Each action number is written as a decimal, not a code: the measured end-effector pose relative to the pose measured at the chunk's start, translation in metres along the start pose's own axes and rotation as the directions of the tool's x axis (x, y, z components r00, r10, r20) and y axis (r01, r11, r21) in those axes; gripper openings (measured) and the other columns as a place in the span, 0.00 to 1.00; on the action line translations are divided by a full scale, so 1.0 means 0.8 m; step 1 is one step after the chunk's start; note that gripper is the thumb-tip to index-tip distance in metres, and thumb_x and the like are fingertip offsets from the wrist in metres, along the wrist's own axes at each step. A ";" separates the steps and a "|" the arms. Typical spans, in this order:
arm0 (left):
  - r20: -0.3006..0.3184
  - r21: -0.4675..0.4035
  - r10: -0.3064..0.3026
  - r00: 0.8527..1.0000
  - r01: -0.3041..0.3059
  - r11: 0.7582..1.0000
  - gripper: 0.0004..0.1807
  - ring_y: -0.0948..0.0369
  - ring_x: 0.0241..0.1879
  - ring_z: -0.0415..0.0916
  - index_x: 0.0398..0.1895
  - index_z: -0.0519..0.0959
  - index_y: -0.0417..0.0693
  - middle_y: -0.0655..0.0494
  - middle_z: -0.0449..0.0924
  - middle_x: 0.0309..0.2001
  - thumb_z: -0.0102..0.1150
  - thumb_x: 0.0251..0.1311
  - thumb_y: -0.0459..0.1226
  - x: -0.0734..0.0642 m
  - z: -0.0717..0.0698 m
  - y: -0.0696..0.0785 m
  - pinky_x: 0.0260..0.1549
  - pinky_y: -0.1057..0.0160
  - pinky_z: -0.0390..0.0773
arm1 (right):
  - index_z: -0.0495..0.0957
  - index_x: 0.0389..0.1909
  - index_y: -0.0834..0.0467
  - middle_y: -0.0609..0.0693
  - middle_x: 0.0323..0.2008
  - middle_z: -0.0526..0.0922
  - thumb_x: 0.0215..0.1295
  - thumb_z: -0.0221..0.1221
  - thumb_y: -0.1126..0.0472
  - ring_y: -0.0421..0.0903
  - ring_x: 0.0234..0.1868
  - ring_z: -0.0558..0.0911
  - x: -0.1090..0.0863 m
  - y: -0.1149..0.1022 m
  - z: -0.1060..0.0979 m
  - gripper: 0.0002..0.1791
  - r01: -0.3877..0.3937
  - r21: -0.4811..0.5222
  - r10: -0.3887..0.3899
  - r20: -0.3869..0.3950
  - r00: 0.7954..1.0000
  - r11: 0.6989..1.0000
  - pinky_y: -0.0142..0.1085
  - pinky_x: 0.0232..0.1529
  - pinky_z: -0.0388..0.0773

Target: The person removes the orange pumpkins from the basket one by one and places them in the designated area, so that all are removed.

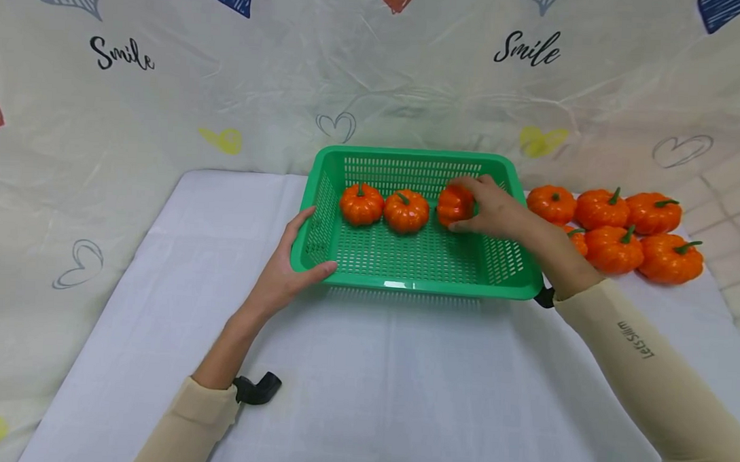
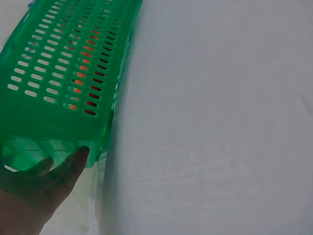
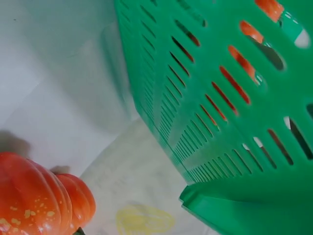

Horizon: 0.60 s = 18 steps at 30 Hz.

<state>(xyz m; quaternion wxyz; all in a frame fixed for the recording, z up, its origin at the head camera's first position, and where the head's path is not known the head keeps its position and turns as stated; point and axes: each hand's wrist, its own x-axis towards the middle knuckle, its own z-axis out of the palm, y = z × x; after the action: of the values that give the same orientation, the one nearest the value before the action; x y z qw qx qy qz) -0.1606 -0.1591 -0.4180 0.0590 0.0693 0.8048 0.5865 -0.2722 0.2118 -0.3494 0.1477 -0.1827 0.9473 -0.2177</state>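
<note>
Our sleeves (image 1: 658, 397) flank cloth (image 1: 401, 388) at six o'clock. Right hand (image 1: 490, 206) pinches a pumpkin (image 1: 453, 205); left hand (image 1: 285, 272), spread, grips the basket's edge (image 1: 368, 281) at eight.

The green basket (image 1: 399, 285) before me looks like smooth plastic with a slight sheen. At its three o'clock, the orange pumpkins (image 1: 615, 250) are glossy, as if lacquered (white glints and all). At six o'clock the white tablecloth (image 1: 401, 382) is matt; at twelve, the printed sheet (image 1: 412, 69) looks creased and faintly shiny. My beige sleeves (image 1: 646, 376) are matt cloth.
</note>
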 end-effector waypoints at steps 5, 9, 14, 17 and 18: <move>-0.002 0.001 0.004 1.000 -0.004 1.000 0.50 0.53 0.79 0.52 0.79 0.49 0.87 0.68 0.45 0.83 0.70 0.61 0.52 0.000 0.000 0.000 0.74 0.35 0.61 | 0.61 0.65 0.60 0.69 0.61 0.73 0.63 0.73 0.57 0.64 0.55 0.77 0.000 -0.001 0.007 0.38 0.001 0.019 -0.001 -0.013 1.000 1.000 0.62 0.62 0.77; 0.003 -0.005 0.001 1.000 -0.001 1.000 0.50 0.52 0.79 0.52 0.79 0.49 0.88 0.67 0.45 0.84 0.70 0.61 0.52 -0.001 0.001 0.000 0.74 0.35 0.62 | 0.59 0.70 0.62 0.68 0.62 0.73 0.63 0.71 0.58 0.63 0.57 0.77 -0.001 -0.001 0.009 0.41 0.000 0.050 0.002 -0.031 1.000 0.999 0.61 0.62 0.77; 0.003 -0.004 0.003 1.000 -0.003 1.000 0.50 0.51 0.79 0.52 0.79 0.49 0.88 0.66 0.44 0.84 0.70 0.61 0.51 -0.001 0.001 0.001 0.73 0.35 0.63 | 0.57 0.77 0.64 0.68 0.68 0.64 0.64 0.68 0.57 0.65 0.64 0.71 -0.008 -0.005 0.005 0.45 -0.024 0.104 0.032 -0.076 0.997 0.994 0.64 0.66 0.75; 0.003 -0.002 0.007 1.000 -0.007 1.000 0.50 0.51 0.79 0.52 0.79 0.49 0.88 0.66 0.45 0.84 0.70 0.61 0.51 -0.001 0.001 0.003 0.73 0.35 0.63 | 0.57 0.77 0.64 0.68 0.71 0.60 0.64 0.68 0.56 0.65 0.65 0.70 -0.019 -0.007 -0.001 0.45 -0.032 0.157 0.051 -0.116 0.992 0.987 0.65 0.65 0.75; 0.003 -0.002 0.009 1.000 -0.009 1.000 0.50 0.51 0.79 0.52 0.79 0.49 0.87 0.66 0.45 0.84 0.70 0.61 0.51 -0.001 0.001 0.003 0.73 0.35 0.63 | 0.56 0.77 0.64 0.67 0.72 0.58 0.64 0.68 0.56 0.66 0.65 0.70 -0.023 -0.008 -0.003 0.46 -0.035 0.173 0.058 -0.127 0.990 0.984 0.65 0.66 0.74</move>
<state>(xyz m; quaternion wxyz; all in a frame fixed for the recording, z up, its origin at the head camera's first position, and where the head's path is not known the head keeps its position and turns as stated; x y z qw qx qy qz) -0.1594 -0.1578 -0.4157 0.0578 0.0738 0.8037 0.5876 -0.2550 0.2152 -0.3408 0.1051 -0.1323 0.9369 -0.3060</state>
